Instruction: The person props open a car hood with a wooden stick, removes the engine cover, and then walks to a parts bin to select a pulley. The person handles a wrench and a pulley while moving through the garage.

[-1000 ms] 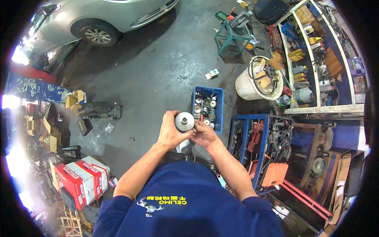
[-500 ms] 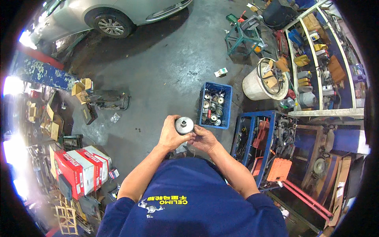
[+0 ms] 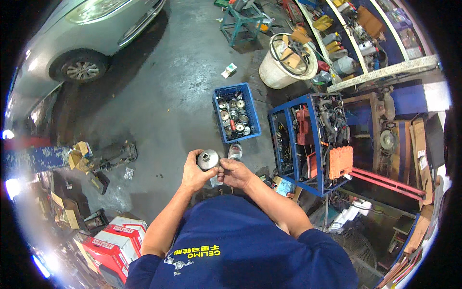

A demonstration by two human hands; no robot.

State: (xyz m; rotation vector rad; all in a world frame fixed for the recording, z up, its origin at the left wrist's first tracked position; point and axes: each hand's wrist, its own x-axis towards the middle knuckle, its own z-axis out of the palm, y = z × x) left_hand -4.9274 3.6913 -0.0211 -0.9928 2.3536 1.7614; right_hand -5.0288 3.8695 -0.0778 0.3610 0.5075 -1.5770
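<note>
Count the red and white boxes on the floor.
2: both red and white boxes lie side by side at lower left, beside the left forearm; more may be hidden past the picture's dark rim.

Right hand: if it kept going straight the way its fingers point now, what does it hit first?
The right hand points left across the body, so it would press straight into the round silver metal part it already touches, with the left hand just behind. Depth is hard to judge here.

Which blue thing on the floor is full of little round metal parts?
The small blue plastic crate, just beyond the hands. The tall blue metal cart to its right holds bigger tools and an orange case instead.
</note>
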